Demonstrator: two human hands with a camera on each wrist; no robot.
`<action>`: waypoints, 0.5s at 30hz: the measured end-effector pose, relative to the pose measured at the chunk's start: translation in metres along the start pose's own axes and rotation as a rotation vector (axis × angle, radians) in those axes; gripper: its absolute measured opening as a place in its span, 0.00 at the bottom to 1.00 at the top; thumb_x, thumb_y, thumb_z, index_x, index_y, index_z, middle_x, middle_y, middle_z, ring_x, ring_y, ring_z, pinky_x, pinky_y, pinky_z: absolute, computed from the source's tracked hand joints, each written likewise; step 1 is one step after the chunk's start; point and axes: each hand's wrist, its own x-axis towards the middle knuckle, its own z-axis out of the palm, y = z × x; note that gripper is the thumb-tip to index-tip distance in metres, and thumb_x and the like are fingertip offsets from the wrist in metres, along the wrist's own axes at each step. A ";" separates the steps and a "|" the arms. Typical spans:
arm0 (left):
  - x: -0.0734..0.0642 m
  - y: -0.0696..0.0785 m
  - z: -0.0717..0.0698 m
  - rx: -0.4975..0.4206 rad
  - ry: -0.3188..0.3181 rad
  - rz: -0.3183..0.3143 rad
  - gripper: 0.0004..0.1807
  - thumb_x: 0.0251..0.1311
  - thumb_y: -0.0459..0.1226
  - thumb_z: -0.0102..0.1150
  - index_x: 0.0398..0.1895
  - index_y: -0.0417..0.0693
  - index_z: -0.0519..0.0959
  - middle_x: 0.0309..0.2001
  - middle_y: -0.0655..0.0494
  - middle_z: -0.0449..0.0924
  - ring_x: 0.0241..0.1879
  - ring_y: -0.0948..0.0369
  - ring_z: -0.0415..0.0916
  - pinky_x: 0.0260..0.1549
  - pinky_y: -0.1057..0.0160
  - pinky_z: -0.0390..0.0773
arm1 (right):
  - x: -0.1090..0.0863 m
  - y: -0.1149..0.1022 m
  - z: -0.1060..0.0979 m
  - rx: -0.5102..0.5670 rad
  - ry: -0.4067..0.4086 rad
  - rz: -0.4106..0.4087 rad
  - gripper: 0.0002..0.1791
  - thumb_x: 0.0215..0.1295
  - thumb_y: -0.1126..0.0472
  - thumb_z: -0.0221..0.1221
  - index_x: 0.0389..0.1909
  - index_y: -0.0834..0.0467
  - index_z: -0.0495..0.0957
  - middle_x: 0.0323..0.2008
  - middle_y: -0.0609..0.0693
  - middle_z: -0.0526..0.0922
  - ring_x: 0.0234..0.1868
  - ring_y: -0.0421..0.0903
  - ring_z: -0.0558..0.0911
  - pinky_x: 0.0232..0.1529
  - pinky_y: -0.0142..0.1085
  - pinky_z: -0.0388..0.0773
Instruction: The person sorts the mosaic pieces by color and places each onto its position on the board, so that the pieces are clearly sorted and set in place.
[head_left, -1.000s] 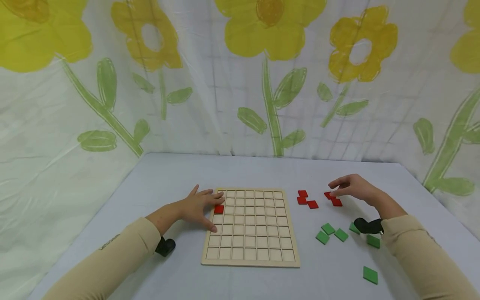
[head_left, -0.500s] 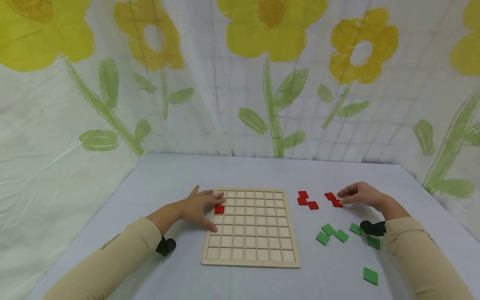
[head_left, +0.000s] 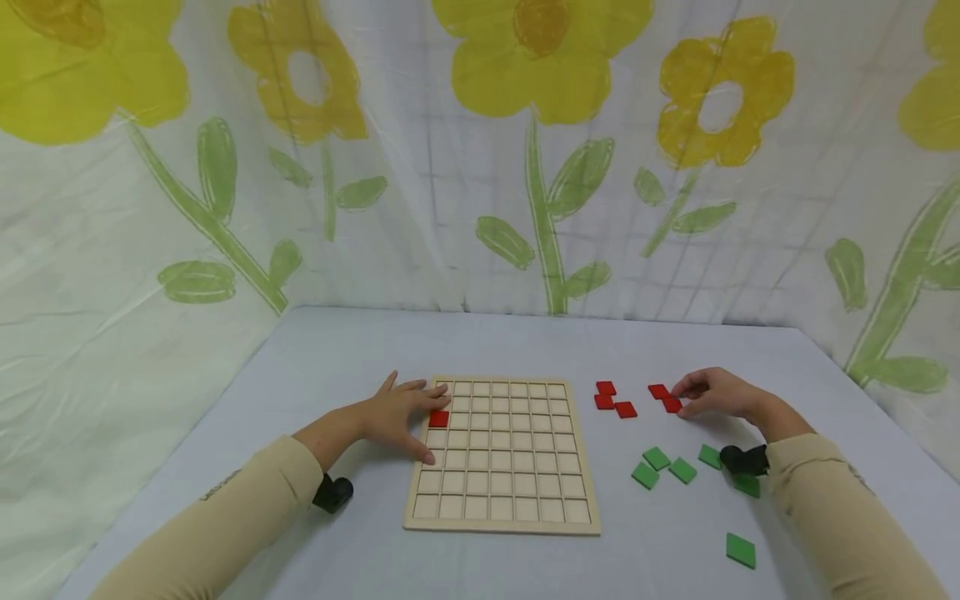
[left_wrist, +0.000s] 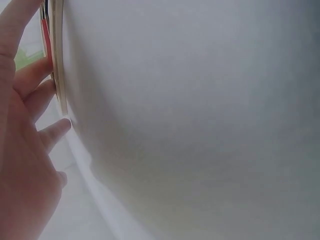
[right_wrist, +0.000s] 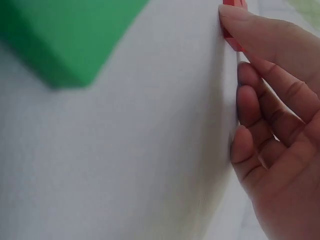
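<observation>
My left hand (head_left: 392, 417) rests with spread fingers over the left edge of a wooden grid board (head_left: 501, 527). One red square tile (head_left: 438, 419) lies in the board's leftmost column, just by those fingers. At the right, my right hand (head_left: 720, 393) pinches another red tile (head_left: 672, 406) between thumb and index finger, low at the table. In the right wrist view the thumb presses that red tile's (right_wrist: 230, 40) near edge, while the other fingers are curled. A further red tile (head_left: 659, 392) lies against it, at its far left corner.
Three red tiles (head_left: 626, 409) lie grouped between the board and my right hand. Several green tiles (head_left: 682, 470) are scattered nearer, some beside the right wrist camera (head_left: 742, 460). A lone green tile (head_left: 741, 551) sits near the front. A flowered curtain (head_left: 420, 208) hangs behind the table.
My right hand has moved right and nearer, from above the farther red tile to the nearer one, and now pinches it. The left hand has stayed at the board.
</observation>
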 end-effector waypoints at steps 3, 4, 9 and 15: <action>-0.001 0.001 -0.001 -0.003 0.000 0.003 0.52 0.40 0.63 0.67 0.68 0.51 0.62 0.72 0.56 0.53 0.72 0.44 0.45 0.64 0.34 0.28 | -0.001 0.000 0.001 -0.016 0.009 -0.005 0.23 0.51 0.55 0.68 0.45 0.64 0.78 0.42 0.52 0.78 0.44 0.48 0.72 0.43 0.35 0.73; -0.001 0.000 -0.001 0.000 -0.003 0.002 0.52 0.40 0.63 0.67 0.69 0.52 0.62 0.72 0.56 0.53 0.72 0.44 0.45 0.64 0.34 0.28 | -0.002 0.000 0.001 -0.021 0.013 -0.010 0.23 0.51 0.54 0.68 0.44 0.64 0.78 0.41 0.52 0.78 0.43 0.47 0.73 0.43 0.35 0.73; 0.002 0.002 0.000 0.017 -0.008 0.006 0.51 0.40 0.64 0.65 0.69 0.53 0.61 0.73 0.57 0.52 0.72 0.45 0.45 0.65 0.34 0.28 | -0.007 -0.001 -0.002 -0.058 0.044 -0.035 0.20 0.51 0.55 0.68 0.41 0.64 0.80 0.37 0.50 0.81 0.39 0.45 0.75 0.39 0.34 0.75; 0.001 0.002 -0.001 0.016 -0.015 -0.022 0.52 0.39 0.63 0.67 0.69 0.53 0.61 0.72 0.57 0.53 0.72 0.45 0.45 0.65 0.35 0.28 | -0.005 -0.003 0.000 -0.075 0.050 -0.064 0.19 0.51 0.53 0.68 0.39 0.63 0.82 0.33 0.47 0.82 0.37 0.44 0.74 0.36 0.33 0.75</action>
